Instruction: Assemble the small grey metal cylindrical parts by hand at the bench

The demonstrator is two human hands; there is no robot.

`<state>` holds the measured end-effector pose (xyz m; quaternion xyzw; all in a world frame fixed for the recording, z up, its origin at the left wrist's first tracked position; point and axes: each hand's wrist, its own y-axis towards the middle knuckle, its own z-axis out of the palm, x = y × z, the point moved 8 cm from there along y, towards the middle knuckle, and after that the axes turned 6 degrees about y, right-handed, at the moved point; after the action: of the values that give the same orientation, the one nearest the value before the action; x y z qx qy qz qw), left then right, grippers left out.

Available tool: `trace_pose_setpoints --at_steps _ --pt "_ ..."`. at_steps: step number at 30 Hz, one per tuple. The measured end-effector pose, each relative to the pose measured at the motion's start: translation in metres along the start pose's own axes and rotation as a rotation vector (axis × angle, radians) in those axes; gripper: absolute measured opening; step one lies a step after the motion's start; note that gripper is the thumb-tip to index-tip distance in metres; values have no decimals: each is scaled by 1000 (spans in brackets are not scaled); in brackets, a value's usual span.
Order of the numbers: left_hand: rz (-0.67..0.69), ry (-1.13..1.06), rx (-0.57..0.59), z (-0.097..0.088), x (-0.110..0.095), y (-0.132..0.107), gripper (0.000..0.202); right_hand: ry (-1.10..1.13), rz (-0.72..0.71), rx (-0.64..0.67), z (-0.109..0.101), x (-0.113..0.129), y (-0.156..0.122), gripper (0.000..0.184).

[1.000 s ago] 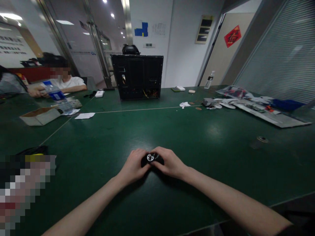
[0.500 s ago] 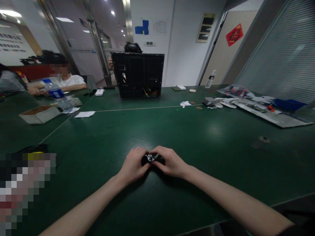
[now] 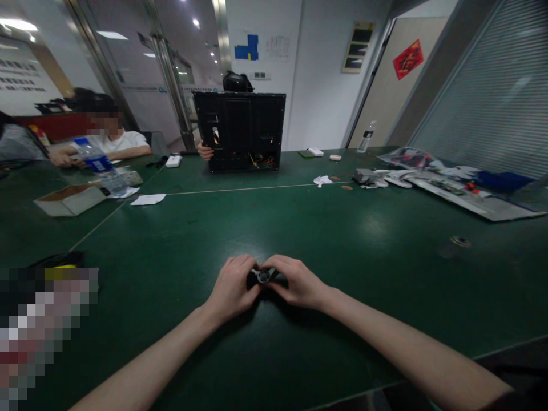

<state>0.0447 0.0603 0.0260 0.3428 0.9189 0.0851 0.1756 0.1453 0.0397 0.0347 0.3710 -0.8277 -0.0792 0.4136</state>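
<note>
A small dark part with a round grey end (image 3: 265, 277) is pinched between my two hands, just above or on the green table (image 3: 274, 222). My left hand (image 3: 235, 283) curls around its left side, thumb below and fingers above. From the other side my right hand (image 3: 297, 281) grips it the same way, and the fingertips of both hands nearly meet over it. Most of its body is hidden by my fingers, so I cannot tell its exact kind.
A small can-like container (image 3: 457, 245) stands to the right. Across the table a co-worker's hand (image 3: 206, 151) holds an upright black casing (image 3: 242, 131). An open carton (image 3: 71, 200) and a water bottle (image 3: 100, 165) are at left. A board with parts (image 3: 483, 200) lies at right.
The round end of the part has turned slightly and looks darker, less white. My hands stay in place. Behind the casing, the co-worker's head has shifted right and the hand has moved lower.
</note>
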Motion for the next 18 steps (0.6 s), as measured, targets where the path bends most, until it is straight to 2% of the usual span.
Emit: trace_pose_setpoints --at_steps 18 --pt "-19 -60 -39 -2 2 0 19 -33 -20 -22 -2 2 0 26"
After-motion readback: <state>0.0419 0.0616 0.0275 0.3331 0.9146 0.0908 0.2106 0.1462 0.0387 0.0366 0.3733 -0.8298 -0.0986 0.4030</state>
